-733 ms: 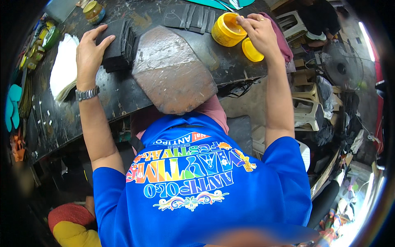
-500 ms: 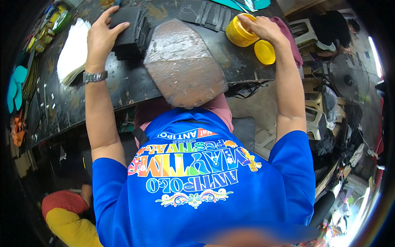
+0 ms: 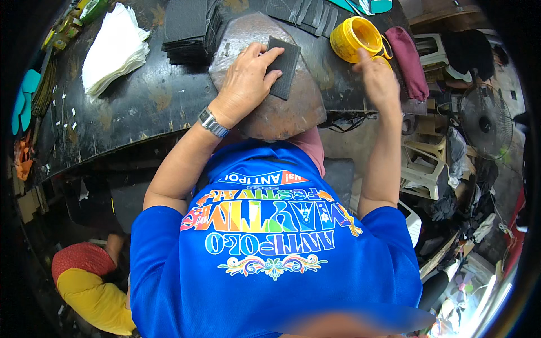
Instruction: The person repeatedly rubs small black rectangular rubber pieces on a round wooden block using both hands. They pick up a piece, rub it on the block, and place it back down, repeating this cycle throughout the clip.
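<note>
Black, flat and rectangular, a thin ribbed-looking piece (image 3: 287, 73) sits under my left hand (image 3: 244, 79) in the head view. My fingers are bent, and I hold the piece near its left edge, thumb and forefinger over its upper face. It lies slantwise over a worn, brown-grey, many-sided slab (image 3: 282, 115); I cannot tell whether its whole underside touches. On that wrist I wear a silvery metal-band watch (image 3: 213, 122).

My right hand (image 3: 380, 81) is blurred, just in front of an open round yellow plastic tub (image 3: 344, 42) smeared around its rim. Its fingers are partly curled, but I cannot tell whether they grip anything. Part of a round yellow lid (image 3: 384, 61) shows behind them, and to the right lies a rolled maroon cloth (image 3: 407, 65).

Beyond the slab's upper left, a thick stack of black rectangular pieces (image 3: 189, 28) stands on the scuffed black table (image 3: 127, 115). Farther left lies a loose pile of white sheets (image 3: 114, 50). Toward the top, dark flat pieces with narrow strips (image 3: 304, 16) lie between the stack and the tub.
</note>
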Available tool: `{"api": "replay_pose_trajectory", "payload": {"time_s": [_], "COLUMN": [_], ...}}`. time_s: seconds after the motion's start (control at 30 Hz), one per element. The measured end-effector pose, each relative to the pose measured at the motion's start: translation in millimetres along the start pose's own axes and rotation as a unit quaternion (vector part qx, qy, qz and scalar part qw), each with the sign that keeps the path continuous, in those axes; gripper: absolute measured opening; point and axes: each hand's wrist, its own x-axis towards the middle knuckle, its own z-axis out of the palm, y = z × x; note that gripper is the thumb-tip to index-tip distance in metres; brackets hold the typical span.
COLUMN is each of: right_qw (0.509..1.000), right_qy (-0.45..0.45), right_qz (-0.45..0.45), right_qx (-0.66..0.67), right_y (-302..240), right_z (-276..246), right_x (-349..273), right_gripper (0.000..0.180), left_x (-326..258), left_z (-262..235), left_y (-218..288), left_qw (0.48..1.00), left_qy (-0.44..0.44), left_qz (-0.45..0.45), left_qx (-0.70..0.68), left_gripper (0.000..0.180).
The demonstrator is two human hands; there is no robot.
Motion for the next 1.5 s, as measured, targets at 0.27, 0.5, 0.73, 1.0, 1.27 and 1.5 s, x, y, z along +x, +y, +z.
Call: {"api": "replay_pose_trajectory", "payload": {"time_s": [0.27, 0.5, 0.73, 1.0, 1.27, 1.5], "right_qw": [0.940, 0.951, 0.951, 0.942, 0.921, 0.899], "right_qy": [0.108, 0.157, 0.151, 0.150, 0.159, 0.159], "right_qz": [-0.238, -0.252, -0.242, -0.293, -0.354, -0.396], "right_qx": [0.219, 0.091, 0.118, 0.064, -0.043, -0.097], "right_y": [-41, -50, -44, -40, -42, -59], "right_z": [96, 104, 107, 99, 85, 83], "right_x": [-29, -14, -14, -20, -49, -81], "right_gripper": [0.028, 0.038, 0.040, 0.035, 0.032, 0.035], "left_x": [-1, -2, 0, 2, 4, 5], "left_z": [0, 1, 2, -1, -1, -1], "left_y": [-7, -7, -10, -9, -11, -13], "left_qw": [1.000, 1.000, 0.999, 0.999, 0.999, 0.999], "left_qy": [-0.015, -0.011, -0.017, -0.028, -0.048, -0.043], "left_qz": [-0.009, -0.011, -0.004, -0.002, -0.015, -0.008], "left_qx": [0.012, 0.025, 0.035, 0.035, 0.022, 0.029], "left_gripper": [0.044, 0.045, 0.045, 0.045, 0.047, 0.047]}}
